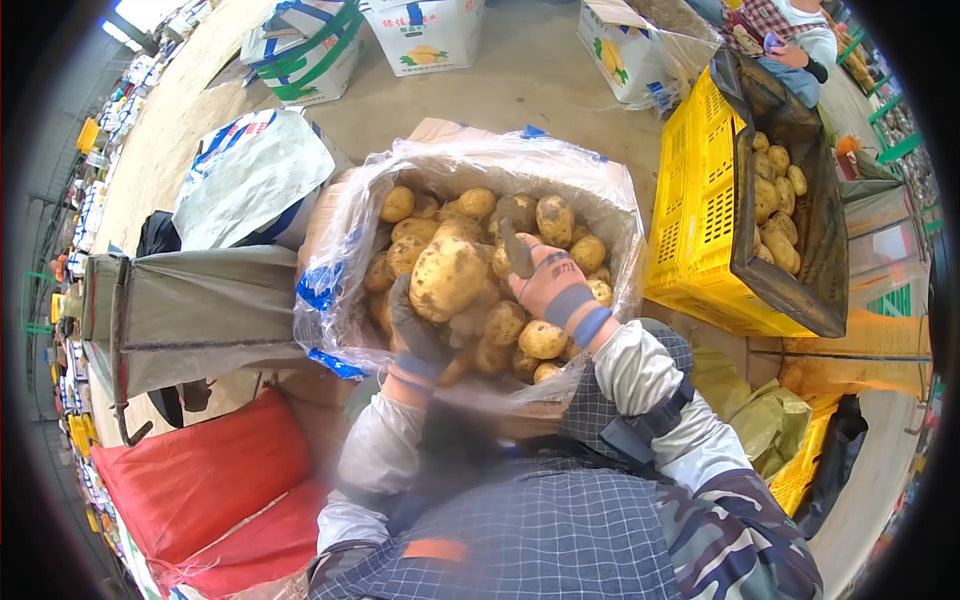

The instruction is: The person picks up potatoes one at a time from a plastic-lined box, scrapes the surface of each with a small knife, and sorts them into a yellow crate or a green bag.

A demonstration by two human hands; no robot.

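Note:
An open box (335, 215) lined with clear plastic stands in front of me, full of potatoes (542, 340). My left hand (418, 325), in a dark-palmed glove, is closed around the lower left side of a large potato (447, 278) over the box. On the right of the box, my right hand (540, 272) wears a similar glove, its back turned up. Its fingers reach to the potatoes beside the large one, and a dark finger points up. What its fingertips touch is partly hidden.
A yellow crate (690, 200) with a dark liner holds more potatoes at the right. White cartons (425, 38) stand beyond the box. Red sacks (215, 480) lie at the lower left, near a grey cloth-covered frame (205, 310). Another person (795, 50) sits at the upper right.

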